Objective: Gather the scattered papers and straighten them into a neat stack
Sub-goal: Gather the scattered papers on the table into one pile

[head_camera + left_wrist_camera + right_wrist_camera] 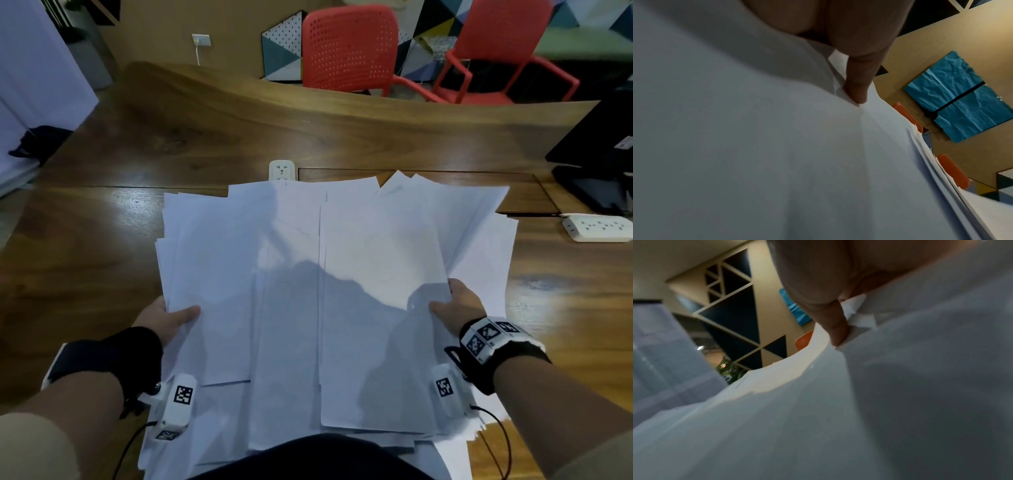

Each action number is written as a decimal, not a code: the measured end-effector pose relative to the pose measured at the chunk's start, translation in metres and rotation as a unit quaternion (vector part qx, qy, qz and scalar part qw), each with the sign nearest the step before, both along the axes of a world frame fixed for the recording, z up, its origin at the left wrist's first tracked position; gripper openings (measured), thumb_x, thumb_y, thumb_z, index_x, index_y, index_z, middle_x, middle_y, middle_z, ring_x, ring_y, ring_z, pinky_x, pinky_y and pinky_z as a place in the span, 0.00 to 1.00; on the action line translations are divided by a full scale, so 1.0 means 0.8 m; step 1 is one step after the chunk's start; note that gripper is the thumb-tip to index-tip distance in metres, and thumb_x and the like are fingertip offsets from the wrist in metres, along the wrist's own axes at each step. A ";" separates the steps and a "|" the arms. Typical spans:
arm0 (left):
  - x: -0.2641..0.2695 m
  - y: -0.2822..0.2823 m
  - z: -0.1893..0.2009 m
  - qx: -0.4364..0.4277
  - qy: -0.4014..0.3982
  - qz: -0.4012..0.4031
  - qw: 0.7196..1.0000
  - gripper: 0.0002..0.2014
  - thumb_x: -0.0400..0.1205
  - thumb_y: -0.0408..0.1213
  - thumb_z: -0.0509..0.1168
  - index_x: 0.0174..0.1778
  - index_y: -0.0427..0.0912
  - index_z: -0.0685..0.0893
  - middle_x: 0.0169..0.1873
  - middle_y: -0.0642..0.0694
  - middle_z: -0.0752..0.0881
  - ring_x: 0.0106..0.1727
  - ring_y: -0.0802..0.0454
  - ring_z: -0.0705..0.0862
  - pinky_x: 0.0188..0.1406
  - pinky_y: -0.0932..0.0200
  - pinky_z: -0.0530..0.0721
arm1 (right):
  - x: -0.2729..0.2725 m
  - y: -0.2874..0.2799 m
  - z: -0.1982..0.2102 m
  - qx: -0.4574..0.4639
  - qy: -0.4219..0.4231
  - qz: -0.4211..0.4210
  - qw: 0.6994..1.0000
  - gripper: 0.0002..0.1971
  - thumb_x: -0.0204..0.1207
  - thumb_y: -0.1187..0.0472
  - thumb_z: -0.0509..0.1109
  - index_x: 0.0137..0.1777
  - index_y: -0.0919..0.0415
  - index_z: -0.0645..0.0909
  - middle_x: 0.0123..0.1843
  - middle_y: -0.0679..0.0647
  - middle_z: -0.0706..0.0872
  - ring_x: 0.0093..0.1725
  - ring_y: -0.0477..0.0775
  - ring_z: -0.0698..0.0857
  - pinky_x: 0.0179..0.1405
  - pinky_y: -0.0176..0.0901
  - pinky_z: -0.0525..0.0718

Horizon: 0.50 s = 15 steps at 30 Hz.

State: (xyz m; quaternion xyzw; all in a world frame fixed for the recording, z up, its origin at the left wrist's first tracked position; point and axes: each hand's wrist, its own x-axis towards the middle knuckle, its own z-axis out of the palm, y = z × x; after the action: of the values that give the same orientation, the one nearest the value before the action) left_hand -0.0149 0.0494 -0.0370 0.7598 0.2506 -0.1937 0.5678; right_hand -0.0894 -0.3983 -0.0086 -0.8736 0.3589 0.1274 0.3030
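Observation:
A loose, uneven pile of white papers (325,274) fills the middle of the head view, its sheets fanned out at different angles. My left hand (168,320) grips the pile's left side, thumb on top and fingers hidden beneath. My right hand (455,305) grips the right side the same way. The left wrist view shows my thumb (857,84) pressing into the papers (777,146). In the right wrist view my thumb (838,327) pinches the bent edge of the papers (859,402). More sheets (452,455) lie under the pile near my body.
The wooden table (85,274) has a white socket (281,170) just behind the papers and a white power strip (597,228) at the right. A black device (596,164) stands at the far right. Two red chairs (349,48) sit beyond the table.

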 end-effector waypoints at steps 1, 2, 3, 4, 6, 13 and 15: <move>0.000 0.002 -0.002 0.003 0.002 0.000 1.000 0.20 0.74 0.30 0.71 0.62 0.33 0.78 0.56 0.34 0.84 0.52 0.36 0.83 0.62 0.37 0.78 | -0.001 0.000 0.002 0.000 -0.005 0.009 1.000 0.20 0.75 0.66 0.65 0.67 0.65 0.73 0.61 0.66 0.82 0.60 0.67 0.81 0.57 0.51 0.78; 0.000 0.003 -0.002 0.008 0.006 -0.005 1.000 0.22 0.73 0.32 0.72 0.62 0.34 0.78 0.57 0.34 0.85 0.54 0.35 0.84 0.63 0.35 0.78 | -0.002 -0.004 0.004 0.001 -0.009 0.007 1.000 0.19 0.76 0.66 0.64 0.67 0.64 0.73 0.61 0.66 0.82 0.60 0.67 0.81 0.57 0.51 0.78; 0.001 0.005 -0.004 0.007 0.008 -0.010 1.000 0.21 0.73 0.33 0.73 0.62 0.35 0.79 0.58 0.33 0.85 0.54 0.34 0.84 0.63 0.33 0.78 | -0.002 -0.010 0.009 -0.006 -0.012 0.001 1.000 0.18 0.77 0.66 0.63 0.67 0.63 0.73 0.62 0.66 0.82 0.60 0.67 0.80 0.56 0.49 0.76; 0.002 0.005 -0.004 0.005 0.009 -0.011 1.000 0.19 0.73 0.32 0.72 0.60 0.36 0.79 0.58 0.33 0.85 0.54 0.34 0.84 0.64 0.33 0.78 | -0.002 -0.017 0.014 -0.019 -0.014 -0.009 1.000 0.19 0.77 0.65 0.62 0.68 0.63 0.73 0.63 0.66 0.82 0.60 0.67 0.80 0.54 0.47 0.75; 0.002 0.005 -0.003 0.001 0.010 -0.017 1.000 0.16 0.74 0.31 0.71 0.57 0.39 0.79 0.58 0.33 0.84 0.55 0.34 0.84 0.64 0.33 0.77 | -0.003 -0.029 0.025 -0.054 -0.003 -0.028 0.998 0.20 0.76 0.64 0.63 0.69 0.62 0.74 0.63 0.65 0.83 0.54 0.65 0.81 0.49 0.44 0.73; -0.004 0.001 0.002 0.021 -0.016 -0.037 0.999 0.22 0.73 0.35 0.73 0.61 0.37 0.78 0.58 0.35 0.84 0.57 0.35 0.83 0.61 0.41 0.78 | -0.002 0.001 0.013 -0.065 0.078 0.017 0.995 0.21 0.78 0.55 0.64 0.63 0.72 0.78 0.60 0.68 0.83 0.54 0.66 0.82 0.50 0.47 0.76; -0.009 -0.001 0.007 0.021 -0.033 -0.059 0.997 0.26 0.69 0.40 0.76 0.62 0.39 0.77 0.56 0.38 0.84 0.56 0.39 0.83 0.59 0.45 0.78 | -0.006 0.019 0.007 -0.029 0.084 0.020 0.996 0.27 0.77 0.51 0.67 0.69 0.70 0.73 0.67 0.67 0.79 0.65 0.66 0.79 0.57 0.47 0.75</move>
State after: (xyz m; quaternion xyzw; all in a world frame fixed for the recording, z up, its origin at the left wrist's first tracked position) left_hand -0.0223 0.0485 -0.0311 0.7911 0.1903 -0.1966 0.5471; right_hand -0.0938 -0.3833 -0.0028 -0.8753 0.3691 0.1956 0.2435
